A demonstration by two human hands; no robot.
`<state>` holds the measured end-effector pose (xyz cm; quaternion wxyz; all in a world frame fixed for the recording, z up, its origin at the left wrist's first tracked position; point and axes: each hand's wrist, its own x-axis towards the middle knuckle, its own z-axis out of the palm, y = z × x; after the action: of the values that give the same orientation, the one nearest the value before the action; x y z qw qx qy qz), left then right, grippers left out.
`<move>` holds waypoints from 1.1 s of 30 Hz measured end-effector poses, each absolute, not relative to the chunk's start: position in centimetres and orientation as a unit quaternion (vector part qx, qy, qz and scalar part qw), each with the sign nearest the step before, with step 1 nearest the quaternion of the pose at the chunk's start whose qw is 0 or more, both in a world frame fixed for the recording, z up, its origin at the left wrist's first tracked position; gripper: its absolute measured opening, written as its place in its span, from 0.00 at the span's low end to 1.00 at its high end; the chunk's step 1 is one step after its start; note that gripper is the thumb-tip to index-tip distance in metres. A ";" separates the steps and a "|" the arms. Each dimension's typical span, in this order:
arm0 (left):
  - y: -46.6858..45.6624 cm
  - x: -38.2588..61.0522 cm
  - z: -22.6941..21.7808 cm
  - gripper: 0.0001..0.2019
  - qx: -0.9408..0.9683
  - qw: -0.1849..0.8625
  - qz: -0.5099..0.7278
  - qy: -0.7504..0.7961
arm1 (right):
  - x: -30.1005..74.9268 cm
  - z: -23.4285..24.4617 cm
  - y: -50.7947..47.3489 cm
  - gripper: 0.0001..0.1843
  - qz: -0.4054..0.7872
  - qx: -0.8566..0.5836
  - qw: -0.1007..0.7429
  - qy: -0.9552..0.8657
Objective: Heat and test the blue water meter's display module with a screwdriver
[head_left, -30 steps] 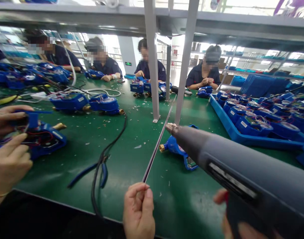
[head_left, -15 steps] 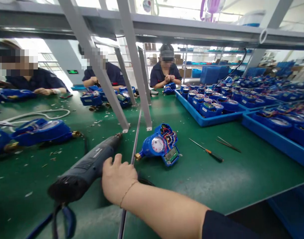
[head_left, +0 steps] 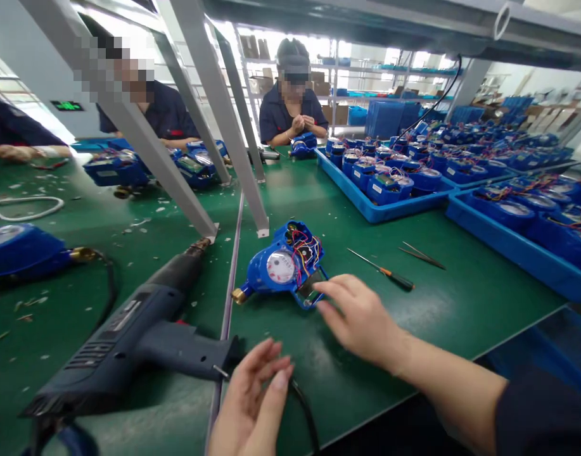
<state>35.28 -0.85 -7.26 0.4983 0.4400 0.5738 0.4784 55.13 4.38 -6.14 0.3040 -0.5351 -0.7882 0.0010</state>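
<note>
A blue water meter with a white dial, exposed coloured wires and a brass fitting lies on the green bench. My right hand reaches its display part, thumb and fingers apart at the near corner; whether they touch it I cannot tell. My left hand is lower in the view, fingers loosely curved and apart, holding nothing. Left of it, a dark grey heat gun lies on its side, its handle end close to my left fingers. A black cable runs beside that hand.
An orange-and-black screwdriver and tweezers lie to the right. Blue trays of meters stand behind them. Slanted metal posts rise from the bench. Another meter lies far left. Co-workers sit opposite.
My right hand has left the heat gun and moved right to the meter's display part. My left hand has come into view. The camera view has shifted.
</note>
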 end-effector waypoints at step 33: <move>7.1 40.9 -9.9 0.19 0.407 0.596 0.445 0.530 | 62.0 -8.1 -1.9 0.18 0.099 -0.500 0.268 -0.818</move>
<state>40.90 7.05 -9.90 0.5958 0.4074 0.5302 0.4450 61.97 -1.95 -8.09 0.2685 -0.4996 -0.8177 0.0987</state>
